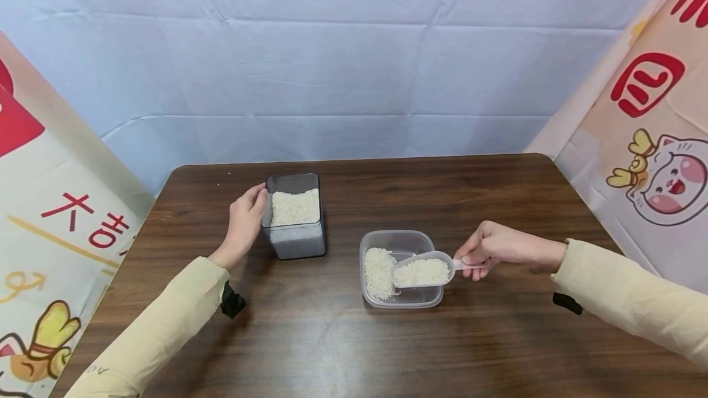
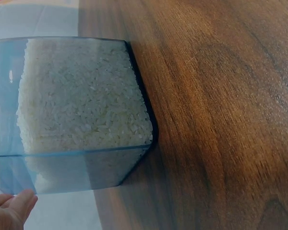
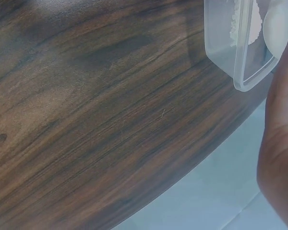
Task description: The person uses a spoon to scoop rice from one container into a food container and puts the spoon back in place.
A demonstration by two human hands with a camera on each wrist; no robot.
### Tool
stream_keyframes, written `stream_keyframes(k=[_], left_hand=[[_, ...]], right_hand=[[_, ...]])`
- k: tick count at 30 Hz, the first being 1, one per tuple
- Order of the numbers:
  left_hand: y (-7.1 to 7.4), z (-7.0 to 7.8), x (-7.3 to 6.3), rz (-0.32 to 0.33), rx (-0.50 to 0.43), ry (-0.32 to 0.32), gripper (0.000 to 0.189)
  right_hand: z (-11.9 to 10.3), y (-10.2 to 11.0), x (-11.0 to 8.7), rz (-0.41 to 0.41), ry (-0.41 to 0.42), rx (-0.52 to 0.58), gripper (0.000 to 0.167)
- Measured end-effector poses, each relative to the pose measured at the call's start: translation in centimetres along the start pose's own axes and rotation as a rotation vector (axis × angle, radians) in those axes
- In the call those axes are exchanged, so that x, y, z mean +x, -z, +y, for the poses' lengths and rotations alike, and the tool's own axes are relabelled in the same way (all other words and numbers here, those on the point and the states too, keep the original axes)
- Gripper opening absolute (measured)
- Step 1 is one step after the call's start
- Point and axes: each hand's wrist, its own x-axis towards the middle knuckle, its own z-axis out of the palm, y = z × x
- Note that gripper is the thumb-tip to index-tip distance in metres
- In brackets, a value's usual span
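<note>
Over a clear, rounded-square plastic tub (image 1: 402, 304), a whitish plastic scoop (image 1: 452, 268) of white rice (image 1: 422, 273) is pinched at three o'clock by the right hand (image 1: 491, 252); grains could be spilled by a wrist tilt. At the tub's ten o'clock, a smoky-grey plastic box (image 1: 298, 247) is touched by the left hand (image 1: 244, 221), grip unclear.

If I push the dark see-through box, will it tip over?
Probably not easily: the box looks heavy, with rice filling much of it. Its smooth, straight walls seem stiff and maybe slippery. With its top open, a hard shove might spill some rice.
</note>
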Motion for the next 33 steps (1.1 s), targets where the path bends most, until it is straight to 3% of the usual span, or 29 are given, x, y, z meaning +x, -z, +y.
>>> stream_keyframes(k=[11, 22, 33], left_hand=[[0.0, 0.0, 0.1, 0.004, 0.002, 0.011, 0.048], [0.0, 0.0, 0.1, 0.003, 0.009, 0.017, 0.048], [-0.1, 0.0, 0.3, -0.005, 0.002, 0.031, 0.047]], right_hand=[[-0.6, -0.1, 0.1, 0.003, -0.006, -0.038, 0.023], [-1.3, -0.3, 0.4, -0.021, -0.012, 0.004, 0.027], [-1.8, -0.1, 0.4, -0.023, 0.005, -0.055, 0.023]])
